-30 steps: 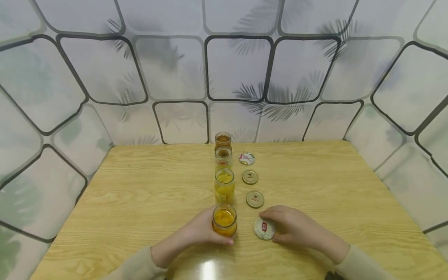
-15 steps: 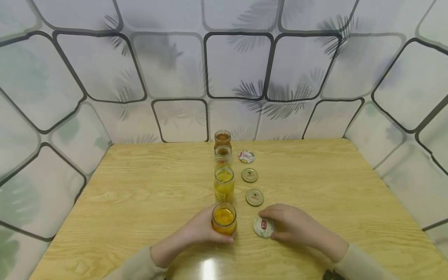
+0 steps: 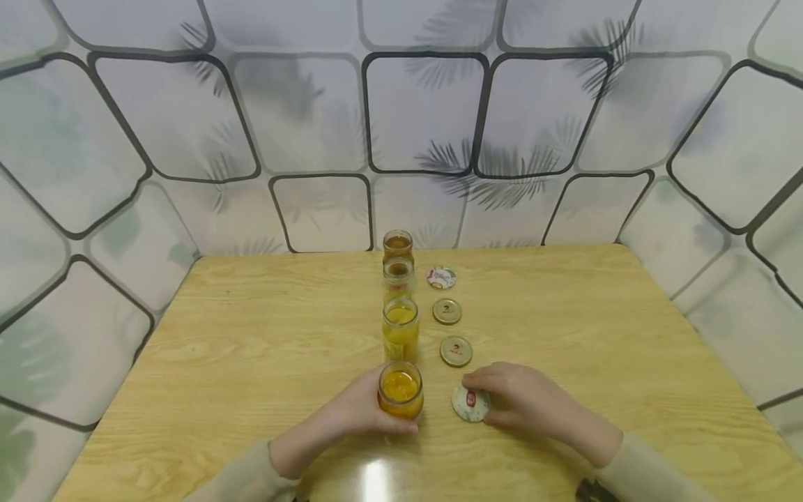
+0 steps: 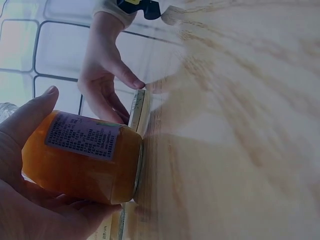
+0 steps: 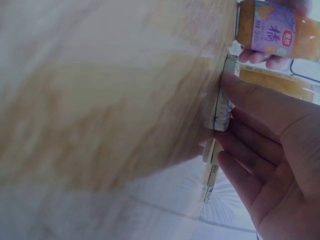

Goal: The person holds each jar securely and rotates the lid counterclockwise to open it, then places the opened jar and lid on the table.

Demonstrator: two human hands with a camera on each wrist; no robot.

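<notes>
My left hand (image 3: 359, 410) grips an open glass jar of orange fruit (image 3: 400, 399), fingers and thumb around its sides. In the left wrist view the jar's white printed label (image 4: 82, 136) faces up, and the base meets the table. To the right of the jar, my right hand (image 3: 530, 403) pinches a pale round lid (image 3: 468, 404) with a red mark by its edge. The right wrist view shows the thumb and fingers on the rim of this lid (image 5: 226, 95), which lies at the table surface.
Behind the held jar, a yellow jar (image 3: 400, 331), a clear-topped jar (image 3: 399, 279) and a brown jar (image 3: 398, 245) stand open in a line. Beside them lie two gold lids, one nearer (image 3: 456, 351) and one farther (image 3: 447, 311), and a patterned lid (image 3: 442, 277).
</notes>
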